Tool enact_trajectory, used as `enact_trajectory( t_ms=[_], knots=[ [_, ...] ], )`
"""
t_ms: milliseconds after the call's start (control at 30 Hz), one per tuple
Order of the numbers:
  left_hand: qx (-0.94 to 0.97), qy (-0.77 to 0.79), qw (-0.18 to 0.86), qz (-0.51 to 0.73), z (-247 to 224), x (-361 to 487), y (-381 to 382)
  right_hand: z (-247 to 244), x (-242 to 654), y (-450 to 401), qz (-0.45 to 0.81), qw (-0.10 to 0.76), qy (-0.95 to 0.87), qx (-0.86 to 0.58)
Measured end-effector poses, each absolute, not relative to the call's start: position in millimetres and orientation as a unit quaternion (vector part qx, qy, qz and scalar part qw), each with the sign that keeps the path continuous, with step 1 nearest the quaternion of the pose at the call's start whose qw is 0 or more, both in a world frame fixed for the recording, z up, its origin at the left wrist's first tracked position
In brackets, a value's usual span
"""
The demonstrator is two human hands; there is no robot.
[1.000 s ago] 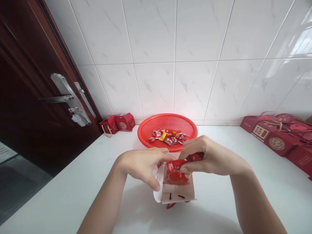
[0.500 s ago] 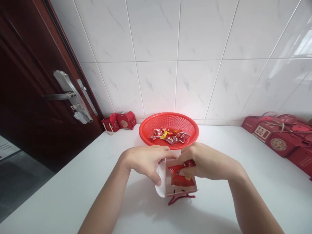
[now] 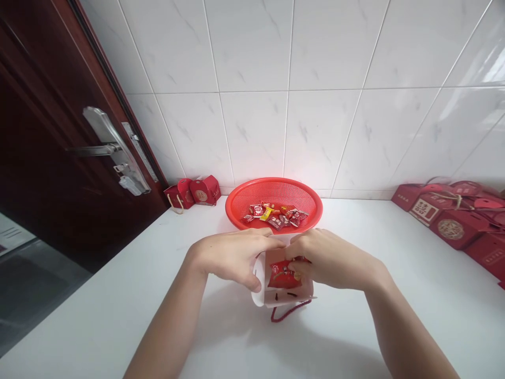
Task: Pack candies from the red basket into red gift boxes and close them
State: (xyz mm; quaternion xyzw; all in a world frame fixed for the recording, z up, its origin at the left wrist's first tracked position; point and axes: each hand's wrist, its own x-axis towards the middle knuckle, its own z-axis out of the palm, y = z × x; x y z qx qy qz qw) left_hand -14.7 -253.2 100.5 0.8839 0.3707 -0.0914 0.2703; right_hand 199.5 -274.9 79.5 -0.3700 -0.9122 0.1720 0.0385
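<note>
An opened box (image 3: 272, 300) with a pale inside and a dark red cord handle (image 3: 291, 312) stands on the white table in front of me. Inside it lies a red candy packet (image 3: 283, 278). My left hand (image 3: 236, 259) grips the box's left side, thumb on the white flap (image 3: 258, 296) and fingers at the far edge. My right hand (image 3: 321, 258) reaches into the box from the right, its fingers bent and closed at the red packet. Those fingers partly cover the packet and the box's right side.
Behind the box, a red mesh basket (image 3: 274, 183) holds several wrapped candies (image 3: 276, 221). Small red boxes (image 3: 203, 191) stand at the back left, more red gift boxes (image 3: 450, 229) at the right. A dark door (image 3: 47, 105) is on the left.
The box has shifted slightly up and left in view and tilted, its cord hanging lower beneath it. Both hands have moved slightly with it, and the right fingers remain at the packet.
</note>
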Motion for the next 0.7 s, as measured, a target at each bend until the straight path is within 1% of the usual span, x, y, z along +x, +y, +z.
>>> enact_trajectory(
  t_ms=[133,333,467,567,700],
  knots=[
    [0.889,0.363,0.261,-0.102,102,-14,-252,77,198,-275,0.186,0.048,-0.917,-0.351],
    [0.887,0.359,0.271,-0.104,102,-12,-253,75,194,-284,0.104,0.033,-0.914,-0.391],
    [0.89,0.348,0.275,-0.103,101,-12,-252,74,186,-291,0.106,0.024,-0.92,-0.377],
    [0.894,0.339,0.271,-0.113,101,-12,-251,71,179,-291,0.122,-0.007,-0.924,-0.363],
    [0.902,0.318,0.271,-0.109,101,-12,-249,68,171,-287,0.09,-0.058,-0.914,-0.391]
  ],
)
